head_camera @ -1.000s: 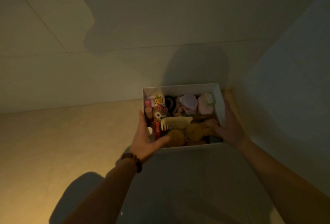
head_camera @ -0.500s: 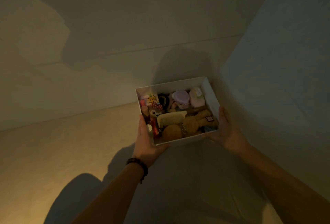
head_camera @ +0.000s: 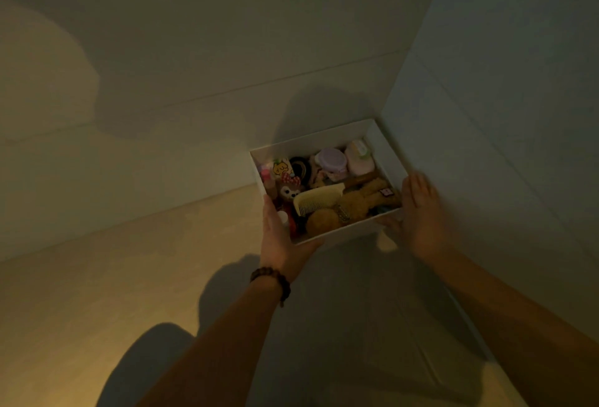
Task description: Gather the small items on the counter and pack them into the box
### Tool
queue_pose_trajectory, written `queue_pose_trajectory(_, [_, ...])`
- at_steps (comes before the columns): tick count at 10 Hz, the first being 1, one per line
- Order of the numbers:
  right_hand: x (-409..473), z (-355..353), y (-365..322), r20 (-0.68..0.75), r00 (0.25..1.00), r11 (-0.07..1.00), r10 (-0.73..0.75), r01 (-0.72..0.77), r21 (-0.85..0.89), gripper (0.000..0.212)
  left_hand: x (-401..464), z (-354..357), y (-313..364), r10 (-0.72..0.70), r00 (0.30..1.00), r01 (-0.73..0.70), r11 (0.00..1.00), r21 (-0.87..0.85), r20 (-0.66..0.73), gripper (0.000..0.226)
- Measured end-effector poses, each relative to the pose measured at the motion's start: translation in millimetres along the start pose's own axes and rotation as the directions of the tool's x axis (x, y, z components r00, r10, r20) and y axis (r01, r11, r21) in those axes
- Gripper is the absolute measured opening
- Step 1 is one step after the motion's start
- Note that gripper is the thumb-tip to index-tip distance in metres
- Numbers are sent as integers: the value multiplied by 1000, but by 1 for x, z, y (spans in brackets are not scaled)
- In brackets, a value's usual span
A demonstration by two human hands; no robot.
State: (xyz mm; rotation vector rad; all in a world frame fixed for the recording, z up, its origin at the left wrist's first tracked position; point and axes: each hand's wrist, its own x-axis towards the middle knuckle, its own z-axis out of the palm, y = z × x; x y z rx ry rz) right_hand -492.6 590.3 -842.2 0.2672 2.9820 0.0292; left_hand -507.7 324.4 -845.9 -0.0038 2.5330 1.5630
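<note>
White box [head_camera: 311,142] sat in counter [head_camera: 97,277] corner, tight to walls, packed full: cream comb [head_camera: 316,200], lilac jar [head_camera: 330,160], plush bear [head_camera: 287,192], tan fuzzy toy [head_camera: 366,197]. Left hand [head_camera: 280,244] gripped box's near-left corner, thumb along left wall. Right hand [head_camera: 418,217] lay flat against right side, fingers straight. Bead bracelet [head_camera: 272,278] on left wrist.

No writing, number or brand can be read anywhere. The small yellow cartoon sticker card [head_camera: 281,167] in the open white cardboard box [head_camera: 385,153] bears only a drawing, and the tiny pink square tag [head_camera: 386,192] on the tan plush toy [head_camera: 363,200] is too blurred to make out.
</note>
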Motion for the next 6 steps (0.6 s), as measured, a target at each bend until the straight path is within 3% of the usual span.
queue_pose_trajectory(2, [-1,-4,5,31,999,1000,22,-22,17,81,4,13,7,27,999,-27,1000,0,34,127])
queue_pose_trajectory(4, [-6,-6,10,63,998,995,8,-14,104,84,6,11,3,-27,996,19,996,87,85,131])
queue_pose_trajectory(5, [-28,-21,3,121,992,956,21,-55,288,86,-4,-10,19,-168,976,134,964,229,137,124])
queue_pose_trajectory(6, [-67,-51,-12,158,987,953,16,-63,297,92,-29,-44,46,-88,992,38,893,448,90,112])
